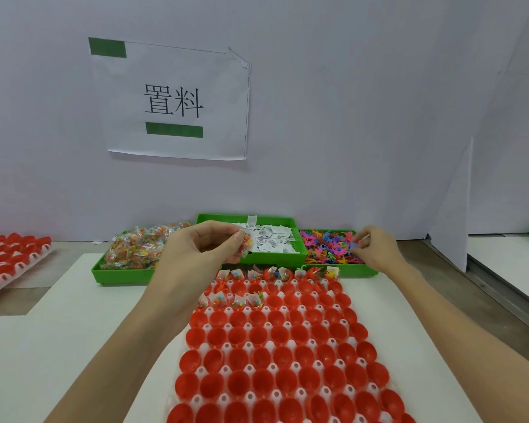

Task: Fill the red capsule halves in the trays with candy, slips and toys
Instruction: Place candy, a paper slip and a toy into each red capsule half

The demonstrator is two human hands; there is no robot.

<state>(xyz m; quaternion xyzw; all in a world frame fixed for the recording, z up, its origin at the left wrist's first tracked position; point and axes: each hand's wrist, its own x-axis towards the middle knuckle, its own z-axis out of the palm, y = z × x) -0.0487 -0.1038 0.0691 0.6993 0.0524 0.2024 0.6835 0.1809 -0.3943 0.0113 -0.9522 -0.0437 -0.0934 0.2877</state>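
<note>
I see my left hand (209,239) raised above the far end of the white tray (287,325) of red capsule halves (275,355), fingers curled round a clear candy packet (246,244) and a white slip. My right hand (371,247) reaches into the green bin of coloured toys (327,245), fingertips pinched on something small I cannot make out. The slips bin (272,238) sits between the toys and the candy bin (138,248). Only the farthest capsule rows hold fillings
</note>
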